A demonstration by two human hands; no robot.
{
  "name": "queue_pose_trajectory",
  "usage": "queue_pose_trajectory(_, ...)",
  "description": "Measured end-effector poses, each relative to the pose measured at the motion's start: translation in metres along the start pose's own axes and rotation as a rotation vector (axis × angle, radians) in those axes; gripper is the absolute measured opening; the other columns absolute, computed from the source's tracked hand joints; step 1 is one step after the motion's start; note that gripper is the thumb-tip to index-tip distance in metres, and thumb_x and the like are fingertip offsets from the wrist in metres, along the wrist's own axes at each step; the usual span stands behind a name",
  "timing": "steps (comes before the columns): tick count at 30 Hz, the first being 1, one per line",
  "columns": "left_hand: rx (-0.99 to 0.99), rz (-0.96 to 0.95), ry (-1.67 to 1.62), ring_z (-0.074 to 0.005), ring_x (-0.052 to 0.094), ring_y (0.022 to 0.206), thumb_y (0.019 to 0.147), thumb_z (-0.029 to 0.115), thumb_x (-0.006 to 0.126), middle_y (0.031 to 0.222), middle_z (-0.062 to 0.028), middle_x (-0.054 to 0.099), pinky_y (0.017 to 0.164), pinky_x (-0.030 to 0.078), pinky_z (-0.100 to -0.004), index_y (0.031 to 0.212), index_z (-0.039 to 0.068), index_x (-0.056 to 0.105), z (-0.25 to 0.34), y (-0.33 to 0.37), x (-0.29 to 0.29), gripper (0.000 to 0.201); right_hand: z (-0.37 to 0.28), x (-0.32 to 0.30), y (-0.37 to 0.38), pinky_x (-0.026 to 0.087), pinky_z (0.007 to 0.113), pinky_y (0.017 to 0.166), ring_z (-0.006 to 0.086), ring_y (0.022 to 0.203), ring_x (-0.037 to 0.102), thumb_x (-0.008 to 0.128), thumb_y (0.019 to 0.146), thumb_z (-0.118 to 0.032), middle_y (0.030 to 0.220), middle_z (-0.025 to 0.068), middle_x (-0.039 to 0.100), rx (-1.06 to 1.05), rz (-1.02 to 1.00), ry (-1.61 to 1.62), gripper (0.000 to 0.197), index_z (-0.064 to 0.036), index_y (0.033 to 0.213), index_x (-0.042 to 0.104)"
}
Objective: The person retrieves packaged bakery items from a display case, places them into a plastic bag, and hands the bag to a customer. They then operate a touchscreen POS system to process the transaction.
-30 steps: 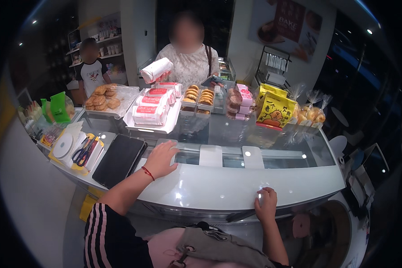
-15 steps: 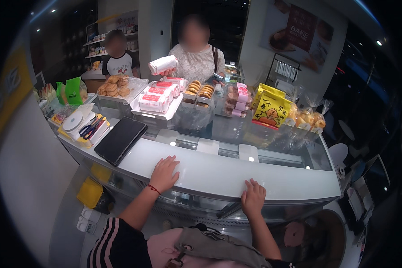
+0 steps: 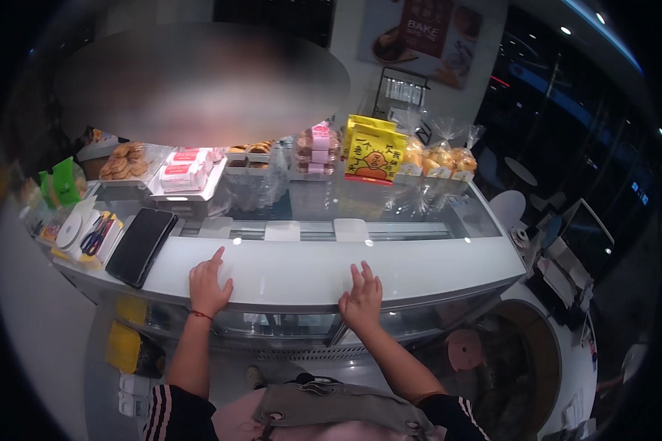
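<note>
Both hands are at the white front ledge [image 3: 287,268] of a glass display counter, holding nothing. My left hand [image 3: 209,283] lies near the ledge's edge, thumb apart and index finger stretched forward; a red cord circles its wrist. Farther right, my right hand [image 3: 362,300] has its fingers spread, the wrist at the front edge. A black tablet-like case [image 3: 141,246] lies to the left of my left hand. Beyond it are a white tape roll [image 3: 76,226] and dark-handled scissors [image 3: 94,241] in a holder.
Along the counter's far side stand red-and-white wrapped packs [image 3: 182,176] on a white tray, baked pieces [image 3: 125,162], stacked pink-banded boxes [image 3: 316,151], yellow bags [image 3: 375,151] and bagged buns [image 3: 449,160]. A blurred patch covers the far left. A yellow-lidded bin [image 3: 123,349] stands below left.
The view has shifted, so the counter goods sit farther left in the picture. My left index finger now points forward, and my right fingers are more spread. The blur now hides the people opposite.
</note>
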State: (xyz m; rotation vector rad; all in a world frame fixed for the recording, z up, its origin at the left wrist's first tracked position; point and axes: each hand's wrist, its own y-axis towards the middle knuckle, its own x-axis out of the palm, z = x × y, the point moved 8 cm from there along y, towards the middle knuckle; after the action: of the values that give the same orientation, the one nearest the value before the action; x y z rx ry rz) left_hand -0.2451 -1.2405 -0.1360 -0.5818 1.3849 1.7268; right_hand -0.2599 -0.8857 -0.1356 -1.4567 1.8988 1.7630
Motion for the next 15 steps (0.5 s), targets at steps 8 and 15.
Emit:
queue_pose_trajectory(8, -0.055, -0.041, -0.186, -0.0328, 0.051, 0.118, 0.072, 0.006, 0.062, 0.129, -0.0159, 0.055, 0.101, 0.037, -0.0452, 0.136, 0.01, 0.047, 0.001, 0.0, -0.005, 0.065, 0.014, 0.003, -0.02, 0.02, 0.063, 0.108, 0.0331, 0.136, 0.033, 0.061, 0.078, -0.016, 0.147, 0.0113, 0.036, 0.072, -0.015, 0.077, 0.067, -0.0081, 0.14, 0.039)
queue_pose_trajectory(15, 0.0, -0.042, -0.091, -0.0352, 0.054, 0.118, 0.073, 0.001, 0.061, 0.128, -0.0193, 0.055, 0.1, 0.04, -0.0431, 0.14, 0.01, 0.045, 0.014, 0.003, 0.003, 0.069, 0.103, -0.046, -0.161, 0.029, 0.051, 0.107, 0.0318, 0.127, 0.044, 0.06, 0.077, -0.011, 0.144, 0.0135, 0.039, 0.299, -0.19, -0.145, 0.071, -0.0091, 0.143, 0.035)
